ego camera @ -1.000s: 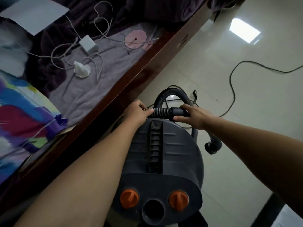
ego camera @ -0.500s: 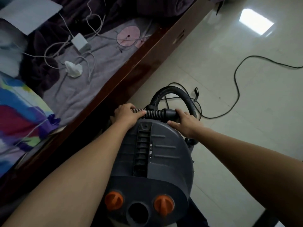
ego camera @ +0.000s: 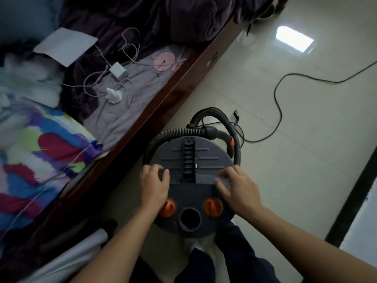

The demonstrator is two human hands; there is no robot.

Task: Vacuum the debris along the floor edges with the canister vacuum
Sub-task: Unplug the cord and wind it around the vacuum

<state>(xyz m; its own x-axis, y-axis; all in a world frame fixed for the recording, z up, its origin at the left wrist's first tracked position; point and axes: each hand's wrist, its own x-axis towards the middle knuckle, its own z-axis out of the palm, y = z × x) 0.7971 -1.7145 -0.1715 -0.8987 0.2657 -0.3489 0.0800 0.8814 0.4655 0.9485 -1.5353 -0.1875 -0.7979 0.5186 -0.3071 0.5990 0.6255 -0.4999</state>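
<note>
The canister vacuum (ego camera: 191, 160), dark grey and round with two orange knobs (ego camera: 213, 207) and a round port, stands on the tiled floor beside the bed frame. Its black ribbed hose (ego camera: 177, 132) lies curled round the far rim of the lid. My left hand (ego camera: 153, 184) rests on the lid's left side, its fingers slightly bent and holding nothing. On the lid's right side lies my right hand (ego camera: 236, 188), fingers spread and blurred by motion. The black power cord (ego camera: 277, 94) snakes across the floor to the right.
A dark red wooden bed frame (ego camera: 173, 92) runs diagonally along the left, with blankets, a white charger (ego camera: 118, 70) and cables on the bed. Pale floor tiles (ego camera: 306, 160) stretch to the right. A black strip (ego camera: 350, 193) borders the floor at right. My legs show below.
Both hands have let go of the hose at the far rim and come back toward me onto the lid. The hose now lies free round the canister.
</note>
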